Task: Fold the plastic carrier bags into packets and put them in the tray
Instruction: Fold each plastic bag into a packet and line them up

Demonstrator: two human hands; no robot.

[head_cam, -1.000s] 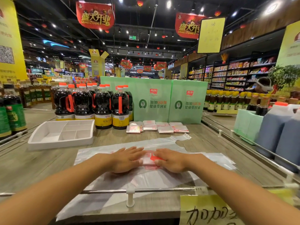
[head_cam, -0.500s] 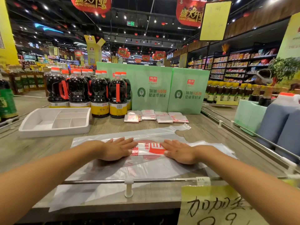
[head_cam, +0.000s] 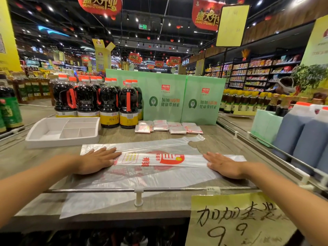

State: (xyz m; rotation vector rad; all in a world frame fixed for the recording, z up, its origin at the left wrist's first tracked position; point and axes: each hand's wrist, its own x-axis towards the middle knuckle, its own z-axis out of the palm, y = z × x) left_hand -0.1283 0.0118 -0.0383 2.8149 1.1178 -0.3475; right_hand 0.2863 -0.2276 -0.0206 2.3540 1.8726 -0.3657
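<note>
- Pressing down on the plastic carrier bag (head_cam: 159, 161): left hand (head_cam: 96, 161) and right hand (head_cam: 225, 166), palms flat, fingers straight, gripping nothing.
- Bag spread on the counter, stretched between both hands, its ends under the palms, red print up.
- White tray (head_cam: 62, 142) beyond the left hand.
- Folded packets (head_cam: 168, 127) in a row further out, between the hands, right of the tray.
</note>
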